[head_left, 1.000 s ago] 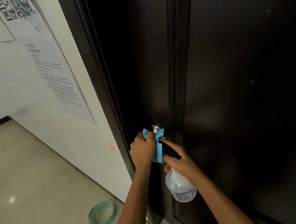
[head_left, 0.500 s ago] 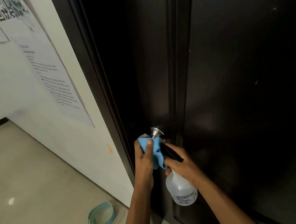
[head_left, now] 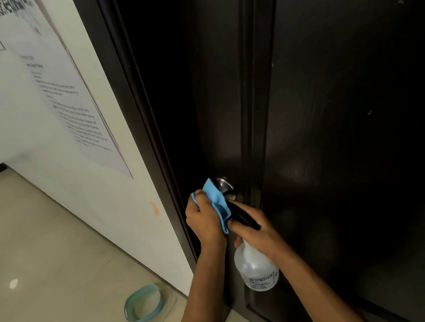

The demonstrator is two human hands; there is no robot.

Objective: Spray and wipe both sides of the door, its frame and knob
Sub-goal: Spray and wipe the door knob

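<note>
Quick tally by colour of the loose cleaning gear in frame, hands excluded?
Blue: 1, the cloth held by the left hand at the door knob
Teal: 1, the basin on the floor
Clear with black head: 1, the spray bottle in the right hand
Total: 3

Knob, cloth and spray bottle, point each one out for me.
knob (head_left: pixel 226 187), head view, on its shiny metal face.
cloth (head_left: pixel 216 199), head view, on the blue fold over the knob.
spray bottle (head_left: pixel 255 266), head view, on its clear body.
</note>
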